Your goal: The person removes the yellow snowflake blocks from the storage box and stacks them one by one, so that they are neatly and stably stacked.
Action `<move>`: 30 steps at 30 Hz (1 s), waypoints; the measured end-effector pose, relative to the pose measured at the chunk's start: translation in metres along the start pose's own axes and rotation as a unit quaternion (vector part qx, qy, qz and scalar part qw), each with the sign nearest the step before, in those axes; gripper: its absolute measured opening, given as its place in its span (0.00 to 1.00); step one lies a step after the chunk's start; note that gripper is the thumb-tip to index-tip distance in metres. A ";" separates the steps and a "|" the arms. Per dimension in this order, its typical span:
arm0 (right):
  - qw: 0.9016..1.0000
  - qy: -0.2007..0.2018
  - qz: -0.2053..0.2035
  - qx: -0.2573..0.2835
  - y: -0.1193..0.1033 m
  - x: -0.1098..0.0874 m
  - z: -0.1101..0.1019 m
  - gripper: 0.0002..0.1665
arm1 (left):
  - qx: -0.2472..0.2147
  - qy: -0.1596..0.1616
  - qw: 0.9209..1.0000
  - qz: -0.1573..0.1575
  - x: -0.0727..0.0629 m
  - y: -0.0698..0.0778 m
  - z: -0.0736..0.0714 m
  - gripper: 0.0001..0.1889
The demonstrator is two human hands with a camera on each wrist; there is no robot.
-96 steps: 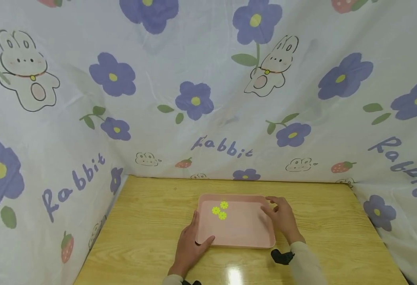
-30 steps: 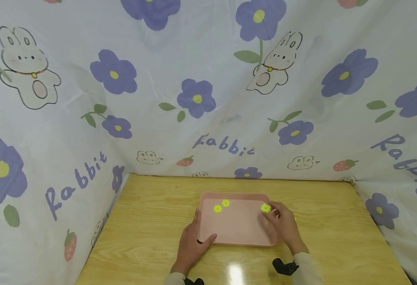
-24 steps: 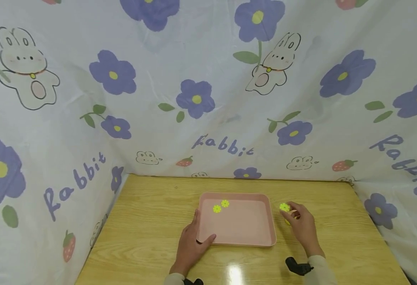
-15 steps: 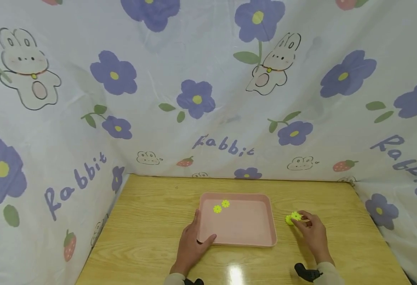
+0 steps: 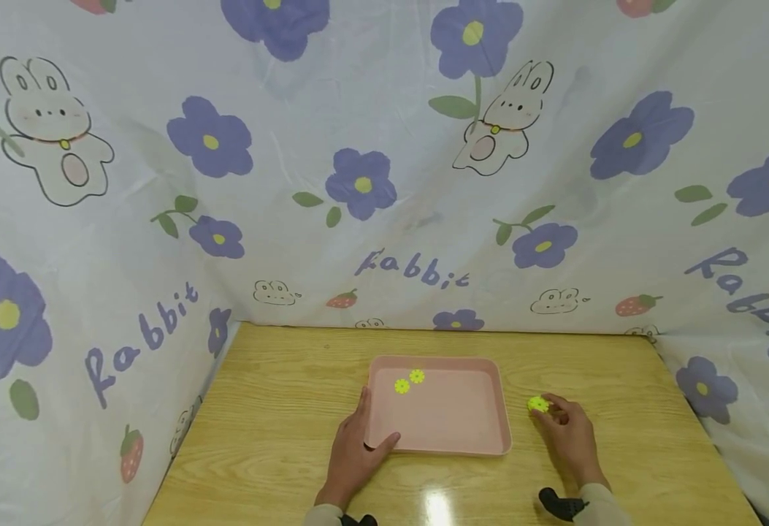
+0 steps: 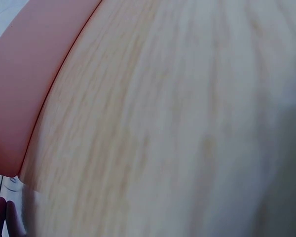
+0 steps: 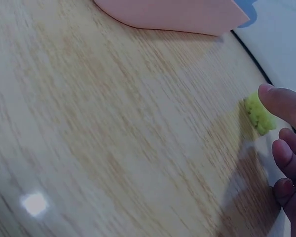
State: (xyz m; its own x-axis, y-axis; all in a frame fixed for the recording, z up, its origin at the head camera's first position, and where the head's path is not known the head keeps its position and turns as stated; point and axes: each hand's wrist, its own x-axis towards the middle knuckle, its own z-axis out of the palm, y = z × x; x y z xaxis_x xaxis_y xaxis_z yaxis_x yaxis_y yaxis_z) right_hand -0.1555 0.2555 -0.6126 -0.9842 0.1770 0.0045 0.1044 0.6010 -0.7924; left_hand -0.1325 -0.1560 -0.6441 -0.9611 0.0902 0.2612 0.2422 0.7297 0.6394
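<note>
Pinching yellow flower (image 5: 537, 404), lower right, in right hand (image 5: 572, 435): likely light, stiff, best held by edges; resting spread left hand (image 5: 353, 448) against tray (image 5: 450, 413).

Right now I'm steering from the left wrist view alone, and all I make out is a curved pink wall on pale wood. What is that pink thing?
Observer: From the head view, it's a shallow rectangular pink tray.

Visitor: Oh! Is anything inside it?

Observer: Yes, two yellow flower-shaped pieces lie toward its far left corner.

Visitor: And what is the right hand up to?

Observer: The right hand holds a flower-shaped yellow item to the right of the tray.
</note>
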 end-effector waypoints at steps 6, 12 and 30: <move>1.000 -0.013 0.003 -0.001 0.000 0.001 0.001 0.30 | -0.004 -0.002 1.000 -0.001 0.000 0.000 -0.001 0.53; 1.000 -0.018 -0.008 -0.007 0.001 0.001 0.002 0.30 | -0.006 -0.004 1.000 0.000 0.000 0.001 -0.001 0.53; 0.999 -0.028 -0.011 -0.022 0.000 0.003 -0.001 0.36 | -0.003 -0.010 1.000 -0.002 -0.001 -0.002 0.001 0.53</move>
State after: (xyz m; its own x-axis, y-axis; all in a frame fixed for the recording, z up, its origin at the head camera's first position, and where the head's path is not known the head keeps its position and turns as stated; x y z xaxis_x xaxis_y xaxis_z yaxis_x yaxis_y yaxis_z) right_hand -0.1583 0.2571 -0.6122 -0.9927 0.1196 -0.0138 0.0876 0.6382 -0.7648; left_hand -0.1322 -0.1571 -0.6462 -0.9646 0.1004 0.2439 0.2387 0.7260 0.6450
